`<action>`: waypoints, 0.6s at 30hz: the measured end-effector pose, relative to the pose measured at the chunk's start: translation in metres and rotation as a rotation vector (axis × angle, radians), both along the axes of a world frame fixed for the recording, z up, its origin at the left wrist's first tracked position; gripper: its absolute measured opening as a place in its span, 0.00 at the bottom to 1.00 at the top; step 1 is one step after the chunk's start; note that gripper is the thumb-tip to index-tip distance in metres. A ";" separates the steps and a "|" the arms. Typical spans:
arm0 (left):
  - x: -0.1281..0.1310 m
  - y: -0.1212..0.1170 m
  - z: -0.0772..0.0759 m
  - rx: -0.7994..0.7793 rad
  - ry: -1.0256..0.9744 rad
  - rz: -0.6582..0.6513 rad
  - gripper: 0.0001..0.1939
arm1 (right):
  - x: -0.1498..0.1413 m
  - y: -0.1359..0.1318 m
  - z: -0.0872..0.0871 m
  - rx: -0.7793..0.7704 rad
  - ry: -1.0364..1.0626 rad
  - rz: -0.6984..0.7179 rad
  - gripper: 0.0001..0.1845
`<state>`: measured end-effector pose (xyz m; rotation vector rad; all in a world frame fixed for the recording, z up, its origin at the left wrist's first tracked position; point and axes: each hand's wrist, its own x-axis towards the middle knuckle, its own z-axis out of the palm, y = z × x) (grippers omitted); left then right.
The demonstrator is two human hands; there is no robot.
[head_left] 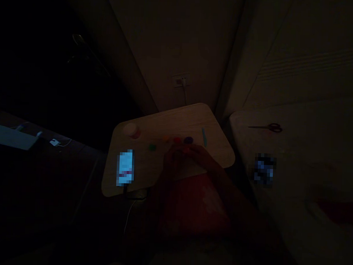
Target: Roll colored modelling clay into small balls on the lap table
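Dim. Left hand [173,157] and right hand [198,153] together at tabletop's [153,124] near edge, reddish piece [186,150] between them; too dark to tell whether fingers grasp it. Lit screen [125,167] by near left corner. Beyond: green piece [152,147], red piece [177,140], purple piece [188,140], orange piece [166,138]; blue stick [204,137] toward right edge; jar [130,129] by far left corner.

No readable text, numbers or signs; bright screen [125,165] on small table [165,122] pixelated, illegible.
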<state>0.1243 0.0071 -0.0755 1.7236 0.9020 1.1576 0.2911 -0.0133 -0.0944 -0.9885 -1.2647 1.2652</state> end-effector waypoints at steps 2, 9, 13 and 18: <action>0.000 0.000 0.000 0.011 0.012 -0.020 0.18 | -0.001 0.001 -0.003 -0.006 0.010 -0.017 0.21; -0.001 -0.004 0.004 0.232 0.126 -0.063 0.16 | -0.003 -0.001 -0.003 0.048 -0.061 -0.033 0.20; -0.003 -0.004 0.005 0.294 0.195 -0.056 0.15 | -0.003 -0.003 -0.001 0.042 -0.071 -0.014 0.18; -0.006 -0.003 0.002 0.332 0.200 -0.062 0.16 | -0.001 -0.003 -0.001 0.012 0.016 0.040 0.17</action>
